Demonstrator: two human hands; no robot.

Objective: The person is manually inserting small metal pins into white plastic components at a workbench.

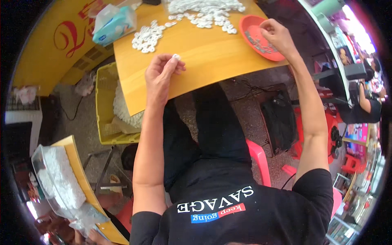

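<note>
My left hand (158, 75) is closed above the near part of a yellow wooden table (204, 57), pinching a small white plastic ring (176, 56) between thumb and forefinger. Over a round red plate (245, 23) at the table's right side hangs my right hand (280, 37). Its fingertips are pressed together; anything between them is too small to make out. Small grey metal pieces (258, 46) lie scattered in the plate. Beyond my left hand sits a small heap of similar white rings (146, 37), and a larger pile of them (204, 15) spreads along the far edge.
A blue tissue pack (115, 26) lies at the table's far left. Below that side stands a yellow crate (99, 102) holding white pieces. At lower left, a clear bin (38, 159) full of white pieces rests on another board. A black bag (279, 118) is on the floor at right.
</note>
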